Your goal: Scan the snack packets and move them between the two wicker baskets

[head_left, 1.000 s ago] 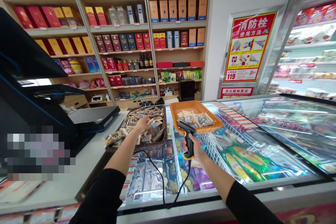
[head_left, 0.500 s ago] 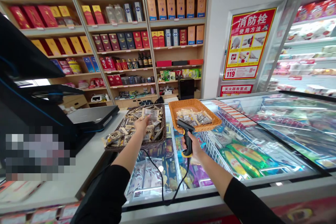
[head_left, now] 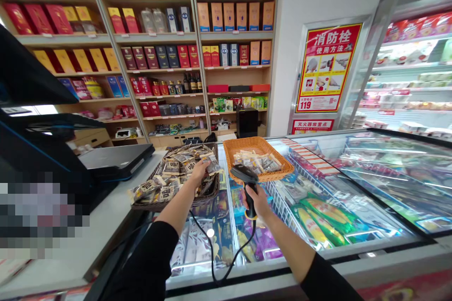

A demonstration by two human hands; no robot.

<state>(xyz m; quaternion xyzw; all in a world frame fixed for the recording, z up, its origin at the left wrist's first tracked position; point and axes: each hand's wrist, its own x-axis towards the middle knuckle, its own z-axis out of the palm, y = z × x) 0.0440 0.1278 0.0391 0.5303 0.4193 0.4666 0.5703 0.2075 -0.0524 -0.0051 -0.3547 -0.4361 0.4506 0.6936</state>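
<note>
My left hand point(head_left: 199, 170) is over the right side of a dark brown wicker basket point(head_left: 216, 187) heaped with small snack packets point(head_left: 172, 166). Its fingers are closed on the edge of one clear-and-beige snack packet point(head_left: 213, 164). In my right hand point(head_left: 259, 200) is a black and yellow barcode scanner point(head_left: 251, 193), gripped by its handle, its head up and tilted toward the left. Behind the scanner head stands an orange woven basket point(head_left: 231, 146) with similar packets point(head_left: 263, 162) in it. The scanner's black cable point(head_left: 231, 267) loops down between my arms.
Both baskets sit on a glass-topped freezer point(head_left: 353, 169) full of bagged goods. To the left are a white counter point(head_left: 70, 244), a flat weighing scale point(head_left: 120, 160) and a dark screen stand point(head_left: 31, 141). Shelves of boxes point(head_left: 155, 56) line the back wall.
My left hand has come slightly right and lower with the packet. The scanner's head has tipped, showing more of its top. The whole view has shifted a little.
</note>
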